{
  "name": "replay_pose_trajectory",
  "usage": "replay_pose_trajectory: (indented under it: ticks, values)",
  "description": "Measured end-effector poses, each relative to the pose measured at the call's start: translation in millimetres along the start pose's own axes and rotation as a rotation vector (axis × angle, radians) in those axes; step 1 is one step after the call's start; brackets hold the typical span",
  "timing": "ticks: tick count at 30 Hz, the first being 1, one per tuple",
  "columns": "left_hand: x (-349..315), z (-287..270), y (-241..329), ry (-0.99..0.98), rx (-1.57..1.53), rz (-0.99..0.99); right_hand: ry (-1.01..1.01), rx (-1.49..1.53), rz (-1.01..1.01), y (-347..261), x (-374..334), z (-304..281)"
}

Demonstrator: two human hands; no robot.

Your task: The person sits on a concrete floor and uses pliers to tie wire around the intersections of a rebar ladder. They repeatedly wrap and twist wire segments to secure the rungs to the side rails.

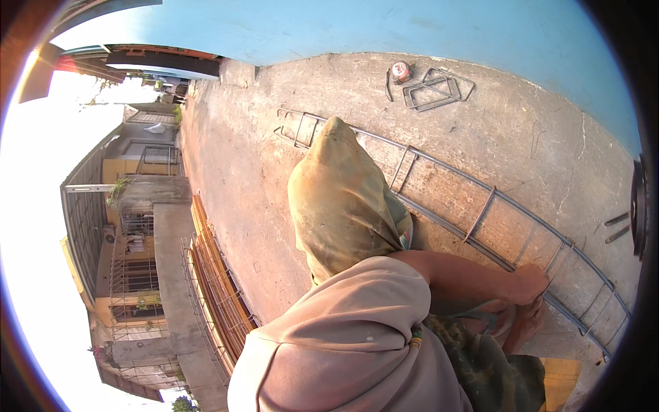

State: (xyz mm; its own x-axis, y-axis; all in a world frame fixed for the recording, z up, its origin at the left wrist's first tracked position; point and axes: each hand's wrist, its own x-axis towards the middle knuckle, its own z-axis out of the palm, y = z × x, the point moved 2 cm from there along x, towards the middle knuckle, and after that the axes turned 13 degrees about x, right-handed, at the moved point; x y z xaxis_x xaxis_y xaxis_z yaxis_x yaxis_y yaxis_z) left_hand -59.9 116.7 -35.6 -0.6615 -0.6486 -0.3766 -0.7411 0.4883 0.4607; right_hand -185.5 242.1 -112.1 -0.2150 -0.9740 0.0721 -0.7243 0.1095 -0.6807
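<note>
We see the steel frame [452,167] on the concrete floor [233,172], hoops [480,213] already fitted along it; loose rectangles [437,104] remain unattached. Our left hand [530,283] and right hand [527,321] work at the lower rod [449,227]; we cannot tell either grip's state.

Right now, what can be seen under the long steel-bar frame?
Under the frame, rough greyish-brown ground shows between the bars. Olive cloth and one hand cover parts of it; what lies beneath those parts cannot be seen.
</note>
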Motion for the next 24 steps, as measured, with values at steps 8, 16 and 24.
replay_pose_trajectory:
  ticks: [8,16,24]
  values:
    - [28,-7,-34,-0.336,-0.887,-0.422,0.004,0.152,0.271,-25,25,-19]
    - [44,-18,-45,-0.55,-0.51,0.081,-0.032,-0.174,0.009,16,16,-10]
    - [57,-10,-55,-0.428,-0.278,0.562,0.054,-0.048,-0.258,35,16,18]
